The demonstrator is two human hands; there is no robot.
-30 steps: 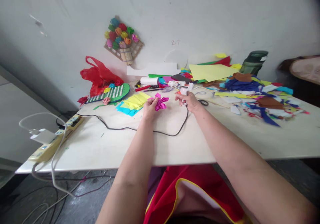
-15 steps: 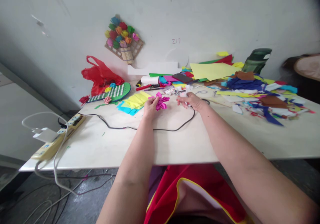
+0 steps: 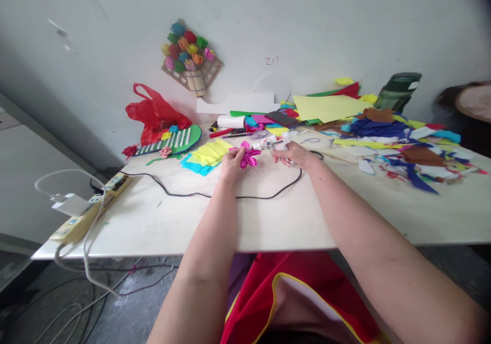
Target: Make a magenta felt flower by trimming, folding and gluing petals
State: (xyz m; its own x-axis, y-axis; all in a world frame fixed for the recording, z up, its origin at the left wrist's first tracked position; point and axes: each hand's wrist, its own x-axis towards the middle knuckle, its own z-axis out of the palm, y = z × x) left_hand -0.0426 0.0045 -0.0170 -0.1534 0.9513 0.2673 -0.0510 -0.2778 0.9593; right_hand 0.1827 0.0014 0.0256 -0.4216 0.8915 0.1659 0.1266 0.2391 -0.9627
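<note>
My left hand (image 3: pixel 231 164) is closed on a magenta paper flower (image 3: pixel 250 158), pinching it at its left side with the petals spread to the right. My right hand (image 3: pixel 294 155) is wrapped round a white hot glue gun (image 3: pixel 285 140), its fingers curled at the handle. The gun's nozzle points left and sits close over the flower; whether it touches cannot be made out. From the gun a black cord (image 3: pixel 268 198) loops across the table. Yellow paper pieces (image 3: pixel 210 151) and blue paper (image 3: pixel 195 167) lie just left of my left hand.
A cream power strip (image 3: pixel 90 208) with a white plug stands at the left edge. Behind are a red plastic bag (image 3: pixel 153 113), a green decorated board (image 3: pixel 194 134) and pens (image 3: pixel 233 135). Paper scraps (image 3: pixel 383 129) and a green bottle (image 3: pixel 397 96) fill the right side.
The glue gun has been turned so its nozzle now reaches over the flower. My left hand stays in place, still pinching the flower. The view has shifted slightly.
</note>
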